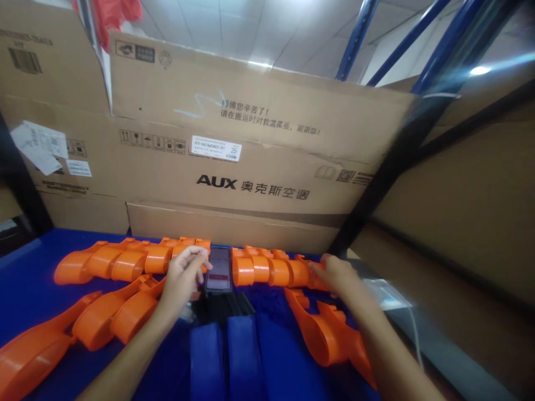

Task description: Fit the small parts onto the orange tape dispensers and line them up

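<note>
My left hand (187, 270) hovers beside the phone (219, 269), its fingers loosely bent and apart, with nothing visible in them. Behind it runs the left row of orange curved plastic pieces (127, 264), partly covered by the hand. At the outer end of the right row of similar orange pieces (279, 272), my right hand (337, 274) has its thumb and fingers around the last orange plastic piece (316, 278). More orange pieces with loops lie nearer, on the left (98, 323) and under my right forearm (328, 337).
A blue surface (25, 267) lies under everything. Black strips (228, 305) and two blue folded bands (208, 356) sit front centre. A printed cardboard panel (259, 167) stands behind, with a dark rack post (371, 184) at right. A clear plastic bag (387, 292) lies beyond my right forearm.
</note>
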Demonstrator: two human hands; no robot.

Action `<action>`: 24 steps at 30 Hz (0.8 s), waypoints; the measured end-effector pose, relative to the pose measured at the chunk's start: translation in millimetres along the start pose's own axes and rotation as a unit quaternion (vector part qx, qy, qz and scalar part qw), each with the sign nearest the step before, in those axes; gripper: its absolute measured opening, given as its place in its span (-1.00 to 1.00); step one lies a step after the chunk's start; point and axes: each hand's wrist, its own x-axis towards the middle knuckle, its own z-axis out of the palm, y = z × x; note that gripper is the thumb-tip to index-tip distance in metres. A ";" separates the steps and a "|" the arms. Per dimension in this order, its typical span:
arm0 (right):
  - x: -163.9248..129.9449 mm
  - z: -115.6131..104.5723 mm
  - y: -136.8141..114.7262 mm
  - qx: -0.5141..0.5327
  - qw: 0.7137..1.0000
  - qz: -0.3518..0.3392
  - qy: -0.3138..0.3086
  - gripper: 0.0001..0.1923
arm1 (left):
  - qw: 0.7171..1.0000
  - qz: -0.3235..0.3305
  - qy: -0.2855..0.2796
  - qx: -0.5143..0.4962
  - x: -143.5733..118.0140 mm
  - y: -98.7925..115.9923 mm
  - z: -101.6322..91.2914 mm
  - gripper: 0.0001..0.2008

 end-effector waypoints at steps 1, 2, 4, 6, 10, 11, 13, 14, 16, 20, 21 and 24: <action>1.3 -0.6 0.5 -0.018 0.999 -0.005 0.027 -0.62 | 1.000 0.001 0.001 -0.001 0.0 0.2 0.0 -0.69; 2.3 -1.3 1.0 -0.034 0.998 -0.006 0.054 -0.61 | 1.000 0.003 0.001 -0.003 -0.1 0.5 0.0 -0.69; 2.6 -3.4 1.9 -0.052 0.994 -0.004 0.099 -0.57 | 1.000 0.003 0.001 -0.005 -0.2 1.1 0.2 -0.69; 0.4 -6.5 1.7 -0.048 0.990 -0.004 0.131 -0.54 | 1.000 0.003 0.000 -0.006 -0.3 1.3 0.3 -0.69; -9.9 -17.6 -4.0 -0.011 0.982 0.001 0.189 -0.54 | 1.000 0.002 -0.008 -0.011 -0.8 0.6 0.5 -0.69; -13.1 -21.5 -6.6 0.002 0.978 0.000 0.209 -0.54 | 1.000 0.002 -0.011 -0.012 -1.1 0.4 0.6 -0.69; -20.1 -30.6 -13.4 0.027 0.967 -0.008 0.254 -0.54 | 1.000 0.003 -0.018 -0.014 -1.6 0.4 1.2 -0.70; -24.4 -35.6 -17.7 0.041 0.960 -0.014 0.277 -0.54 | 1.000 0.004 -0.022 -0.015 -1.9 0.5 1.7 -0.71; -35.5 -45.0 -28.8 0.082 0.943 -0.032 0.321 -0.55 | 0.999 0.004 -0.030 -0.016 -2.4 0.6 3.1 -0.71; -69.9 -53.2 -62.9 0.214 0.915 -0.122 0.319 -0.55 | 0.997 -0.032 -0.063 -0.039 -4.9 0.6 6.9 -0.67; -80.0 -51.7 -73.7 0.247 0.910 -0.149 0.298 -0.57 | 0.995 -0.042 -0.073 -0.048 -6.0 0.9 8.0 -0.65; -107.8 -39.5 -107.9 0.307 0.894 -0.230 0.231 -0.65 | 0.991 -0.061 -0.096 -0.076 -9.5 4.0 11.2 -0.58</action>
